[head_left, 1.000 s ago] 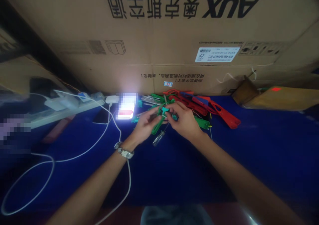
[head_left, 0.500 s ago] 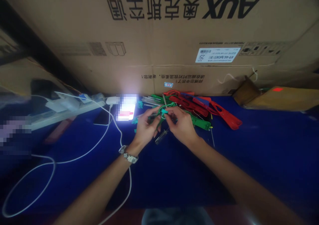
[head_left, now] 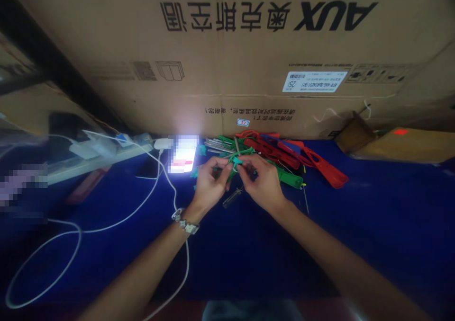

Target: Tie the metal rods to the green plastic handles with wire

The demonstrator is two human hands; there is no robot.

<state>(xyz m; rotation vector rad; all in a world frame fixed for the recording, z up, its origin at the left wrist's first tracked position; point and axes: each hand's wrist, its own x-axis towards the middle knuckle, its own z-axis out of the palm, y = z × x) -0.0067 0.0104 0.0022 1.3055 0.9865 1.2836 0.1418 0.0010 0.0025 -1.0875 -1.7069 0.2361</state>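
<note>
My left hand and my right hand meet over the blue cloth, both with fingers pinched on a small green plastic piece. A watch is on my left wrist. Just below the hands lies a small screwdriver. Behind them is a heap of green plastic tools and red plastic tools, with several metal rods beside them.
A lit phone stands left of the hands, with a white cable looping across the blue cloth. A white power strip lies at the left. A big cardboard box walls the back. Brown boxes sit at the right.
Both hands kept working the green piece between the fingertips and shifted slightly; the green piece now shows less below the hands. The view moved a little.
</note>
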